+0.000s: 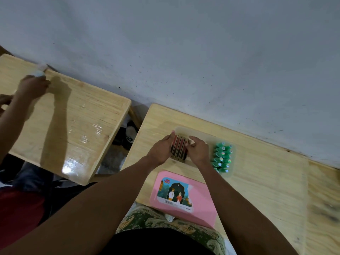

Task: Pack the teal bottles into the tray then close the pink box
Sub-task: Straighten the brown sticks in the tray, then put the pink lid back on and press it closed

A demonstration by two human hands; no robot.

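Note:
A clear plastic tray (200, 134) sits on the small wooden table (257, 172). Several teal bottles (221, 159) lie in rows at its right end. My left hand (161, 150) and my right hand (197, 150) grip a set of dark red and gold slim boxes (179, 149) from either side, at the tray's left end. The pink box lid (184, 197), with a picture label, lies flat on the table just in front of the tray, near my body.
A second wooden table (64, 116) stands to the left across a gap, with another person's hand (33, 85) holding a small pale object (40, 70) at its far edge. A grey wall (184, 52) runs behind both tables. Footwear (128, 133) lies in the gap.

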